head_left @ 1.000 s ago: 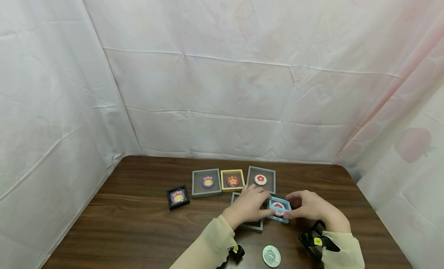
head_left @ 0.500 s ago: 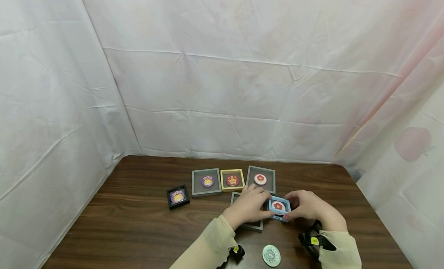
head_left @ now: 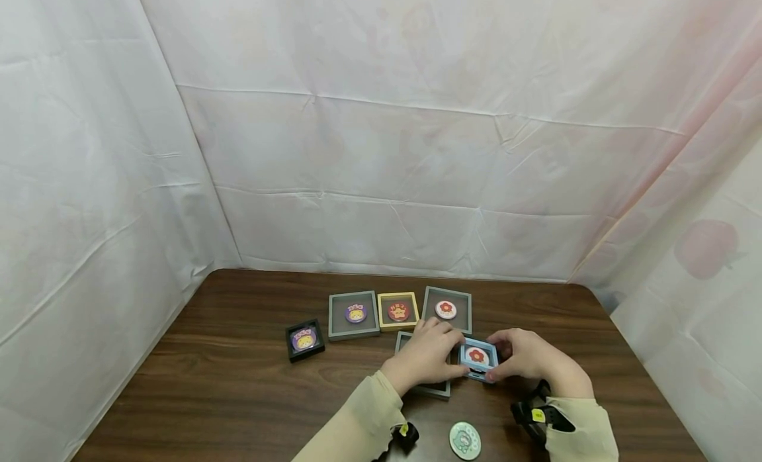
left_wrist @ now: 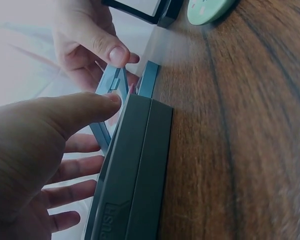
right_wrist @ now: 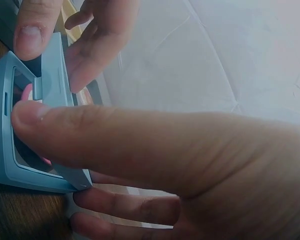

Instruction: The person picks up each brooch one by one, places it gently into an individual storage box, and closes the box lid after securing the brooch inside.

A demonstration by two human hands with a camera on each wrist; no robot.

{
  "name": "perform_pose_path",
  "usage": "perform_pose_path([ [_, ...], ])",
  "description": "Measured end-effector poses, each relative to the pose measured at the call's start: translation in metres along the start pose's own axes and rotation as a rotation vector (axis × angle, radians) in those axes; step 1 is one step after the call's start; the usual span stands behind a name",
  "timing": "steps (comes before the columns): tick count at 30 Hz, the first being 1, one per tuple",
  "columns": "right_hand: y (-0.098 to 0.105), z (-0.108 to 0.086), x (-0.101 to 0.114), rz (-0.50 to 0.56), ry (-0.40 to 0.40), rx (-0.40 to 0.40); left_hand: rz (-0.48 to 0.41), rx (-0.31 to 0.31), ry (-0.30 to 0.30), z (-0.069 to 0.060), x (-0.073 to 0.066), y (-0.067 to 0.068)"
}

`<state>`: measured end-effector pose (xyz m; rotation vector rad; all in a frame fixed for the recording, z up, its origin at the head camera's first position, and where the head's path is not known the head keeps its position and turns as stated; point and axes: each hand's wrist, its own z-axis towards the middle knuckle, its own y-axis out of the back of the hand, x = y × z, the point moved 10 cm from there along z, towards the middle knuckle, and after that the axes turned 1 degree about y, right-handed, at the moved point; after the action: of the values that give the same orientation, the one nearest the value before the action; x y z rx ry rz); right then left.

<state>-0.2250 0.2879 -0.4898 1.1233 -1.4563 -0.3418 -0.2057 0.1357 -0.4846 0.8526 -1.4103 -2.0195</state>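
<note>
A light blue hinged display case (head_left: 479,376) sits on the table between both hands, with a red-flower badge (head_left: 477,356) showing through it. The right wrist view shows its clear-windowed lid (right_wrist: 55,75) tilted, a gap left between it and the base (right_wrist: 2,132). My left hand (head_left: 425,356) pinches the case's left side by thumb and fingers, reaching over a grey display case (head_left: 439,390) that it partly hides. At the opposite side my right hand (head_left: 532,357) holds the lid, thumb at the front, fingers behind. A green round badge (head_left: 465,441) lies nearer the front.
Along the back stand a grey case (head_left: 354,334) with a purple badge, a yellow case (head_left: 399,326) with a red star badge, and another grey case (head_left: 448,290) with a flower badge. A small black case (head_left: 309,356) lies left. White cloth (head_left: 357,151) hangs behind the table.
The blue case's lid has tilted lower toward its base, and the flower badge shows more fully. My right hand has shifted slightly left; my left hand has hardly moved.
</note>
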Motion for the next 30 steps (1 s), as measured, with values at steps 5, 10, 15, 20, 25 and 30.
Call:
perform_pose_path([
  [5, 0.000, 0.000, 0.001, 0.005, 0.007, -0.004, -0.020, 0.020, 0.000, 0.001, 0.001, -0.004],
  [10, 0.001, -0.001, 0.001, 0.010, 0.005, -0.008, -0.035, 0.037, 0.002, 0.002, 0.002, -0.006],
  [15, 0.002, -0.002, 0.001, 0.025, -0.005, -0.006, -0.045, 0.046, 0.007, 0.002, 0.004, -0.007],
  [20, 0.002, -0.002, 0.000, 0.034, -0.007, -0.007, -0.055, 0.056, 0.015, 0.001, 0.006, -0.009],
  [25, 0.000, -0.003, -0.003, 0.051, -0.019, -0.017, -0.061, 0.060, 0.028, 0.002, 0.009, -0.012],
  [30, -0.002, -0.006, -0.005, 0.050, -0.012, -0.035, -0.069, 0.074, 0.038, 0.002, 0.009, -0.016],
])
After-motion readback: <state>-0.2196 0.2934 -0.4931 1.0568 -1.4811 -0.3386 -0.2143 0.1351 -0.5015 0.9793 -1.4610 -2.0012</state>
